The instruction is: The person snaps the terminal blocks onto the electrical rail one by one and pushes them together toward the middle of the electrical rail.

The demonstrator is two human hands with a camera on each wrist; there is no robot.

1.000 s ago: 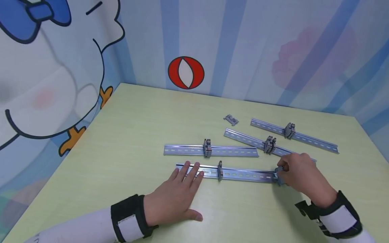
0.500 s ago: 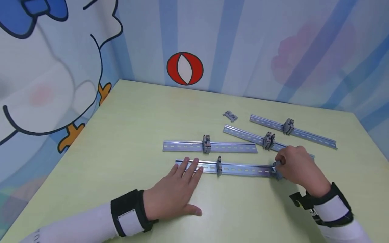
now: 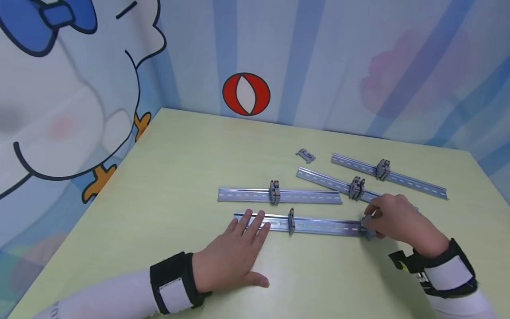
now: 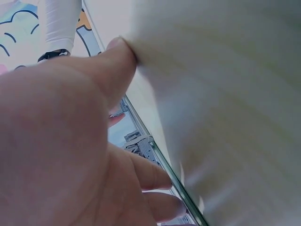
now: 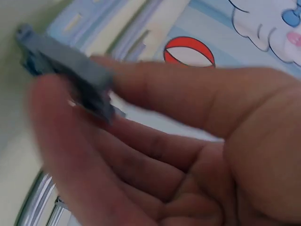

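My left hand (image 3: 235,257) lies flat, its straight fingers resting on the left end of the nearest slotted metal DIN rail (image 3: 322,227). A thin grey clip-on terminal block (image 3: 291,221) stands upright on this rail, near its middle. At the right end of the same rail, my right hand (image 3: 398,221) pinches a grey terminal block (image 5: 70,61) between thumb and index finger. Whether that block is seated on the rail cannot be told, as the fingers partly cover it. In the left wrist view, the fingers touch the rail's edge (image 4: 162,157).
Behind lies a parallel rail (image 3: 243,195) with grey blocks (image 3: 274,192) on it. Two slanted rails, one nearer (image 3: 322,178) and one farther (image 3: 418,183), also bear blocks at the right. A loose grey block (image 3: 306,155) lies flat near the back.
The head view sways slightly. My left hand stays on the rail. My right hand keeps its pinch at the right end, and its fingers have shifted a little around the block.
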